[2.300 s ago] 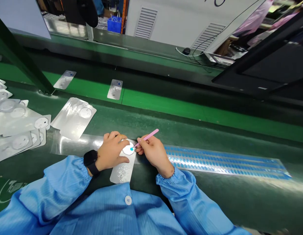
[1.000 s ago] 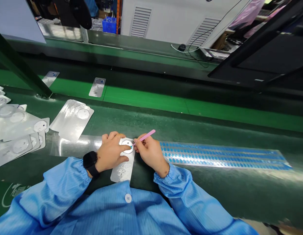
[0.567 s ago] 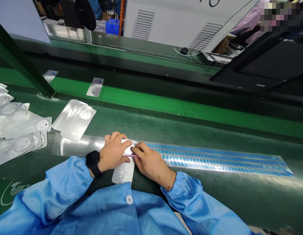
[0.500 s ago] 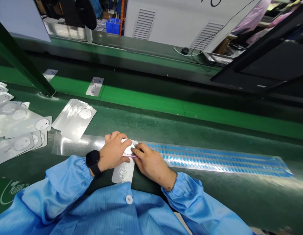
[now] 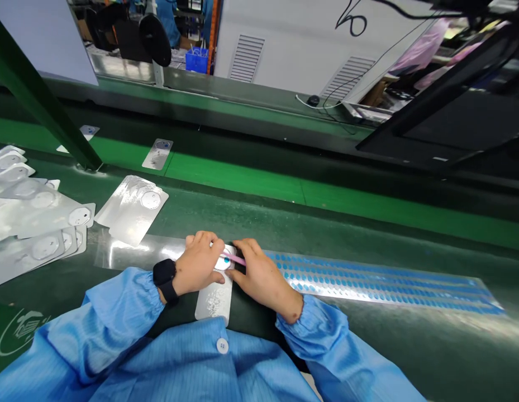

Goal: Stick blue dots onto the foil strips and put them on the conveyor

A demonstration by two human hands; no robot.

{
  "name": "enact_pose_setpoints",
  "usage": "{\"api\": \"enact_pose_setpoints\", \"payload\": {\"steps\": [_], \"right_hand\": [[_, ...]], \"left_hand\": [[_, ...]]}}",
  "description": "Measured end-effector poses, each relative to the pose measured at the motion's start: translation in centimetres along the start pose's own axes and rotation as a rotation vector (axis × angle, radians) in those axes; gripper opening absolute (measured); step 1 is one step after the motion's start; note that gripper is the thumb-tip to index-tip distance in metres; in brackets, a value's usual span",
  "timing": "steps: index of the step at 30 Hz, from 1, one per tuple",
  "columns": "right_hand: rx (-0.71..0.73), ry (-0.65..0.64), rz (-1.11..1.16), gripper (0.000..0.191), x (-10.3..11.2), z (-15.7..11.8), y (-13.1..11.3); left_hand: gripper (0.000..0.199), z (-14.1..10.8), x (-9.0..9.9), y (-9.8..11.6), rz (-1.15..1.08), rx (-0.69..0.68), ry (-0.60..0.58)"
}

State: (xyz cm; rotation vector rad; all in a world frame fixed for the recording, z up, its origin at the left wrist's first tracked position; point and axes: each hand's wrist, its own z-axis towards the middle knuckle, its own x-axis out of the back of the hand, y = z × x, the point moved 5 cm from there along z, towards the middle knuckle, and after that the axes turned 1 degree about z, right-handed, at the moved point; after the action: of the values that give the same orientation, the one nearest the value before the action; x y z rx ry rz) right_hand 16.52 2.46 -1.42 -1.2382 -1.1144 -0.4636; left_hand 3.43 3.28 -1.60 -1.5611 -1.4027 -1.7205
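On green table, left hand presses the twelve o'clock end of silver card; right hand pinches pink tweezers, now lowered onto white disc.

Bright, even room light seems to fall from overhead, leaving only soft shadows, while glare whitens the silver foil cards at left and the green belt at lower right. The wide lens slants the green post and black panel steeply towards the upper corners.

Pink tool, silvery film with blue dots
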Motion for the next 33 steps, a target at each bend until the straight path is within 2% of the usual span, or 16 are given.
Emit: {"api": "enact_pose_setpoints", "payload": {"steps": [1,3,5,7,8,10,11,13,15,16,18,21,23,25,29,33], "right_hand": [[-0.038,0.014,0.041,0.041,0.1,0.2,0.2],[-0.096,0.003,0.145,0.036,0.2,0.9,0.7],[-0.121,-0.035,0.299,0.025,0.5,2.1,1.3],[-0.105,-0.018,0.411,0.021,1.9,4.6,2.0],[-0.083,0.029,0.429,0.021,3.2,6.4,2.3],[-0.077,0.185,0.383,0.02,6.6,10.3,3.1],[-0.1,0.26,0.357,0.02,8.4,12.3,3.4],[-0.179,0.436,0.277,0.024,11.8,15.1,4.0],[-0.218,0.558,0.249,0.026,13.8,15.8,3.9],[-0.224,0.576,0.267,0.024,14.0,15.5,3.8],[-0.228,0.514,0.392,0.019,12.9,13.5,3.5],[-0.187,0.322,0.676,0.023,9.4,8.6,2.8],[-0.1,0.296,0.696,0.025,7.8,5.3,2.4],[-0.08,0.28,0.619,0.028,6.6,2.6,2.6],[-0.247,0.136,0.625,0.039,3.9,-0.2,4.2],[-0.311,0.105,0.746,0.036,2.4,-1.2,4.6]], "left_hand": [[0.062,-0.1,-0.1,0.1,-0.019,0.0,0.019],[0.065,-0.5,0.0,0.3,-0.066,0.004,0.099],[0.06,-1.1,1.0,-0.4,-0.093,0.039,0.261],[0.043,-1.9,3.2,-2.1,-0.066,0.125,0.459],[0.034,-2.3,4.5,-3.4,-0.031,0.189,0.54],[0.027,-2.8,7.2,-6.6,0.065,0.358,0.613],[0.029,-2.9,8.4,-8.3,0.118,0.459,0.6],[0.04,-2.8,10.2,-11.4,0.198,0.647,0.49],[0.05,-2.4,10.8,-13.8,0.219,0.773,0.32],[0.052,-2.3,10.8,-14.5,0.214,0.804,0.243],[0.053,-2.0,10.6,-15.2,0.206,0.816,0.149],[0.057,-2.1,11.0,-15.0,0.232,0.813,0.177],[0.056,-2.4,11.8,-14.7,0.251,0.817,0.224],[0.049,-2.6,12.6,-14.2,0.258,0.788,0.258],[0.045,-3.2,14.1,-13.4,0.25,0.751,0.306],[0.043,-4.1,15.2,-13.4,0.223,0.79,0.367]]}}
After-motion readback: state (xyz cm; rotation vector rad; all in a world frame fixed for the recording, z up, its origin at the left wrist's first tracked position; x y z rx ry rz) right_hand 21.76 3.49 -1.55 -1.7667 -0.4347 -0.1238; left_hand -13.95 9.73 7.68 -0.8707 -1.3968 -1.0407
